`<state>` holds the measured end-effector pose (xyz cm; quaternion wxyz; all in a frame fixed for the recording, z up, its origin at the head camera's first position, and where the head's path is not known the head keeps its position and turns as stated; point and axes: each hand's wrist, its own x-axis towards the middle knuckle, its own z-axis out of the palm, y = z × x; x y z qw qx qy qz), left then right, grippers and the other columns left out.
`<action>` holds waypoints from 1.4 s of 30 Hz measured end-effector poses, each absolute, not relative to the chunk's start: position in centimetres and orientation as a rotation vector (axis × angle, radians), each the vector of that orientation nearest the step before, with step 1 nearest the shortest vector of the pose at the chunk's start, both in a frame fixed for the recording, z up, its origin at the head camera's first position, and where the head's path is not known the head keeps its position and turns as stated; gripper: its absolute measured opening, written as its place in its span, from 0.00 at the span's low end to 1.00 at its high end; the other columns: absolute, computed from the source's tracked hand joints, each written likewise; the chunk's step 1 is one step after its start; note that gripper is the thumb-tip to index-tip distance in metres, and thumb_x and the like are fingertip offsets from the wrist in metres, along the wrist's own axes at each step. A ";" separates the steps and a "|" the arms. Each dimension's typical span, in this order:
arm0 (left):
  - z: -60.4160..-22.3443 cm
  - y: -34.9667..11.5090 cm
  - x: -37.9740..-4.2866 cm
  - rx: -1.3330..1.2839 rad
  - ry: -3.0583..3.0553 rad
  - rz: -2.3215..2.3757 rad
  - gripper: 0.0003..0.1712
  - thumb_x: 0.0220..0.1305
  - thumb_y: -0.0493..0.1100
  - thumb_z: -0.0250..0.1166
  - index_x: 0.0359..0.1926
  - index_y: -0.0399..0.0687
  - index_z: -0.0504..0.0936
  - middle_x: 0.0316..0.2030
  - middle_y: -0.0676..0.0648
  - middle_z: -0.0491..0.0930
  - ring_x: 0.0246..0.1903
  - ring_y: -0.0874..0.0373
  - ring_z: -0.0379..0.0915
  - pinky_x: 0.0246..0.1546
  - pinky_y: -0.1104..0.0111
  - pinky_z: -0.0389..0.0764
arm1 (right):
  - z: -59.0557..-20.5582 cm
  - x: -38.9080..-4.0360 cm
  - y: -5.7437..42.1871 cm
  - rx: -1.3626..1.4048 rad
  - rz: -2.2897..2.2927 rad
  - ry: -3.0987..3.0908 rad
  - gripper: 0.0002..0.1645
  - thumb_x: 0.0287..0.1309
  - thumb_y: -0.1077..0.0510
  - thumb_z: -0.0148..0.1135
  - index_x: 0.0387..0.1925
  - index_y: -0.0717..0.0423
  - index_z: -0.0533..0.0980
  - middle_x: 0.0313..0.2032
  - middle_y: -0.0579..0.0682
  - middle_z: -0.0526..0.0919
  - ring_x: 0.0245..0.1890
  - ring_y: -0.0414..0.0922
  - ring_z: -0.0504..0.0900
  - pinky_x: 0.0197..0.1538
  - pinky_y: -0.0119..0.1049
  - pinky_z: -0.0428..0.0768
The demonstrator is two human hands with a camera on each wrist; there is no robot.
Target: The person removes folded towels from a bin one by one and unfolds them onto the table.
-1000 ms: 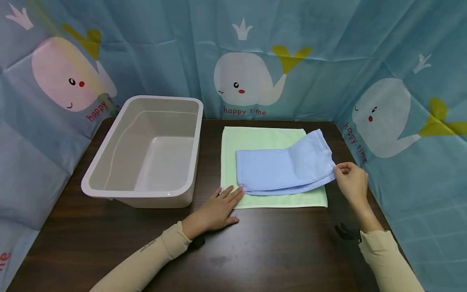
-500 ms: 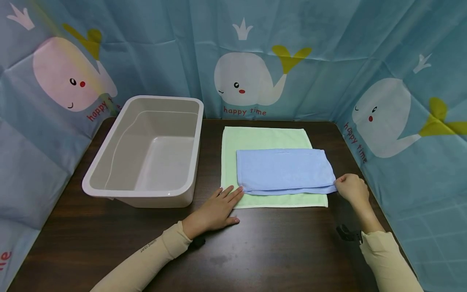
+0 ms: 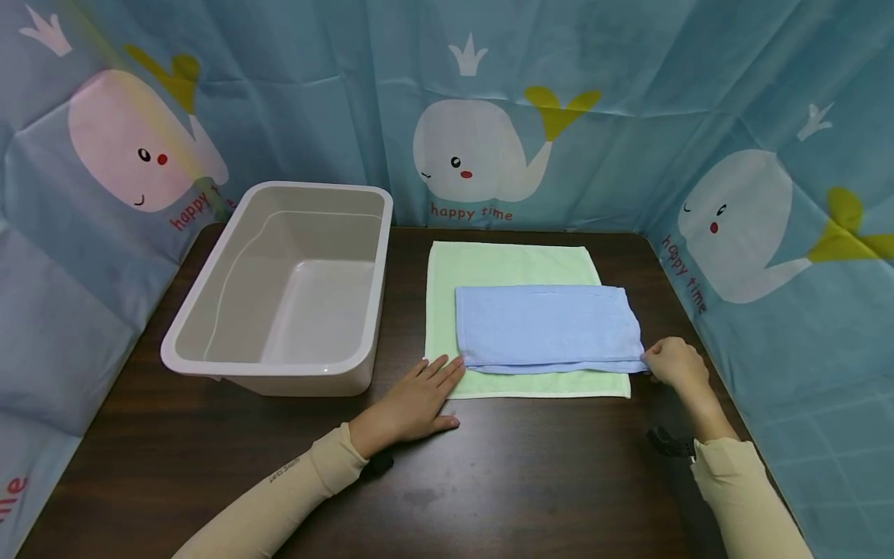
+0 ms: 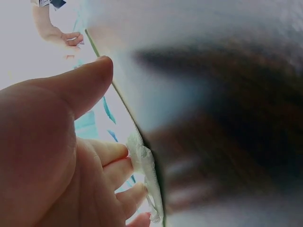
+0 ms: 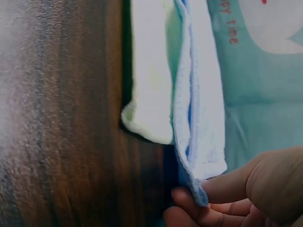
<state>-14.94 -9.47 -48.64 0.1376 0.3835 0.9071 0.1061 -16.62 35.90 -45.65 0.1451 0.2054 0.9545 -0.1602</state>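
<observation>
A blue towel (image 3: 548,322), folded into a long rectangle, lies over a light green towel (image 3: 510,264) on the dark table. Its right end sticks out past the green one. My right hand (image 3: 676,362) pinches the blue towel's near right corner; the right wrist view shows the corner (image 5: 199,191) between thumb and fingers. My left hand (image 3: 414,404) lies flat with fingers spread, its fingertips on the near left corner of the green towel, right at the blue towel's edge. In the left wrist view those fingertips (image 4: 137,194) rest on the pale cloth edge.
A deep beige plastic tub (image 3: 279,287) stands on the left of the dark wooden table (image 3: 531,481). Blue curtain (image 3: 335,116) with whale prints surrounds the table's back and sides.
My right hand has brought the blue towel's corner nearer to me and down. The towel's raised far right part has dropped flat into line. My left hand has stayed in place.
</observation>
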 end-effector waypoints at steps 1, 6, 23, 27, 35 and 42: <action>-48.7 -9.5 -15.0 1.107 2.622 0.307 0.50 0.67 0.63 0.59 0.78 0.44 0.50 0.79 0.46 0.47 0.79 0.47 0.44 0.77 0.49 0.52 | -45.6 -16.6 36.0 0.590 -0.463 2.740 0.20 0.66 0.55 0.53 0.42 0.70 0.80 0.24 0.56 0.85 0.27 0.49 0.81 0.29 0.43 0.71; -48.7 -9.4 -15.0 1.103 2.616 0.314 0.50 0.67 0.63 0.60 0.78 0.43 0.51 0.79 0.45 0.48 0.79 0.46 0.44 0.77 0.48 0.52 | -44.4 -16.5 36.3 0.553 -0.526 2.736 0.18 0.67 0.57 0.53 0.40 0.70 0.81 0.24 0.55 0.85 0.26 0.47 0.82 0.28 0.40 0.71; -48.4 -9.2 -15.0 1.091 2.610 0.313 0.50 0.67 0.63 0.60 0.78 0.43 0.51 0.79 0.45 0.48 0.79 0.45 0.43 0.77 0.48 0.52 | -44.3 -16.3 36.5 0.485 -0.341 2.711 0.16 0.59 0.56 0.55 0.36 0.66 0.80 0.26 0.57 0.81 0.27 0.50 0.78 0.28 0.43 0.72; -48.5 -9.2 -15.0 1.084 2.614 0.305 0.50 0.67 0.63 0.59 0.78 0.43 0.50 0.79 0.45 0.47 0.79 0.46 0.43 0.77 0.48 0.52 | -44.6 -16.4 36.3 0.492 -0.313 2.754 0.16 0.59 0.56 0.58 0.38 0.67 0.79 0.29 0.60 0.80 0.29 0.53 0.75 0.30 0.44 0.72; -48.4 -9.1 -14.8 1.094 2.619 0.316 0.50 0.66 0.63 0.60 0.78 0.44 0.51 0.79 0.46 0.48 0.79 0.44 0.44 0.76 0.46 0.52 | -45.1 -16.8 36.0 0.533 -0.313 2.836 0.14 0.58 0.58 0.58 0.39 0.67 0.76 0.30 0.62 0.80 0.28 0.54 0.75 0.28 0.43 0.71; -48.5 -9.0 -14.8 1.099 2.627 0.315 0.50 0.66 0.63 0.61 0.78 0.48 0.51 0.78 0.47 0.53 0.79 0.44 0.43 0.76 0.45 0.52 | -45.4 -17.3 34.9 0.500 -0.435 3.097 0.12 0.62 0.58 0.58 0.39 0.65 0.77 0.33 0.65 0.82 0.27 0.55 0.77 0.27 0.43 0.71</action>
